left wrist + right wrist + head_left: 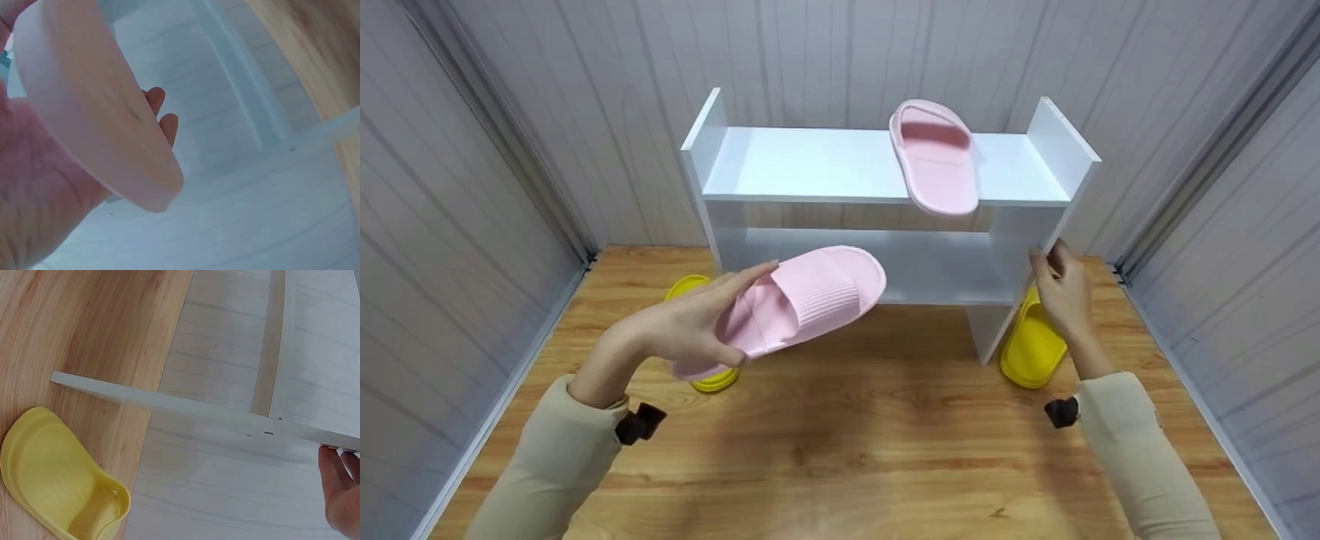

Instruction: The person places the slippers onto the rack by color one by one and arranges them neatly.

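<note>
From afar I see a white shoe rack at twelve o'clock, one pink slide slipper atop it at one. Its mate, at eight, is gripped heel-end by the left hand, likely keeping the toe free; the right hand pinches the rack's edge at three, probably steadying it.

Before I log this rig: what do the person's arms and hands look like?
Left sleeve and right sleeve: plain beige, down to the wrist. Small black block at each cuff's inner side. Left hand and right hand: no gloves. No cables or markings visible.
</note>
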{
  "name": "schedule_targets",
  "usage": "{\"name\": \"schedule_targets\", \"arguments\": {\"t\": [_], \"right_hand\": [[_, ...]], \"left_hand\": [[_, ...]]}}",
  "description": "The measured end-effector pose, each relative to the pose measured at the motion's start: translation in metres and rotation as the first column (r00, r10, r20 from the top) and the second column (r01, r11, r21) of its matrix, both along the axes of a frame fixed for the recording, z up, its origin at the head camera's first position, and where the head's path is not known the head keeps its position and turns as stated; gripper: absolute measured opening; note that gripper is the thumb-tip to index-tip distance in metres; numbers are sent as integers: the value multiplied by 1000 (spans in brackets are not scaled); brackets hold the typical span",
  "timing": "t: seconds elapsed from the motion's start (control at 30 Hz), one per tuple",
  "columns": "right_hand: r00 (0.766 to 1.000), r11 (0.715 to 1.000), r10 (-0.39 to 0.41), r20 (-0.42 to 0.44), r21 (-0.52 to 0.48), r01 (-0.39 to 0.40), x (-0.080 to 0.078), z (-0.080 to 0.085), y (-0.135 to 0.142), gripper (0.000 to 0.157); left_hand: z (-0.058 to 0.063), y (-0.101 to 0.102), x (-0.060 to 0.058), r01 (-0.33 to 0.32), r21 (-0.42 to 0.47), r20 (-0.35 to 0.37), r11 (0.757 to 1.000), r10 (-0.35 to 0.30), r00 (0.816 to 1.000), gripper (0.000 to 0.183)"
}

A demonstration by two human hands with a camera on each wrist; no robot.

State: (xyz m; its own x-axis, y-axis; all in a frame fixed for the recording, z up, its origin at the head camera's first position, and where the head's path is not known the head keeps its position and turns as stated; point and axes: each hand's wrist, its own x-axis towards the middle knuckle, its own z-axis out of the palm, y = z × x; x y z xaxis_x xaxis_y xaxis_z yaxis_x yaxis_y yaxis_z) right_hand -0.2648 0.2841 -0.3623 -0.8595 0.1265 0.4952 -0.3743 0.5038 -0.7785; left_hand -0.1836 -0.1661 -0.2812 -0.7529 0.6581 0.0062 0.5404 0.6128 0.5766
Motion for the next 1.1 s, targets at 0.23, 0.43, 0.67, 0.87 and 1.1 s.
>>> {"name": "schedule_targets", "arguments": {"t": [0.23,0.43,0.67,0.87,1.1], "right_hand": [[1000,1000,-12,-23,4,12,14,14,-13,33],[999,1000,-19,-29,6,19,15,14,-13,34],[999,1000,-21,-35,12,21,15,15,-12,33],[1000,1000,-17,-16,11,18,16,15,-12,35],[1000,1000,-11,-13,8,11,14,14,-12,34]], "left_hand": [[24,13,6,-29,-18,-82,999,28,996,101],[37,20,8,-31,-4,-127,1000,30,991,101],[50,25,6,-50,5,-174,999,50,983,100],[63,32,-1,-116,15,-211,993,116,971,95],[69,42,-11,-303,-27,-220,953,290,932,93]]}}
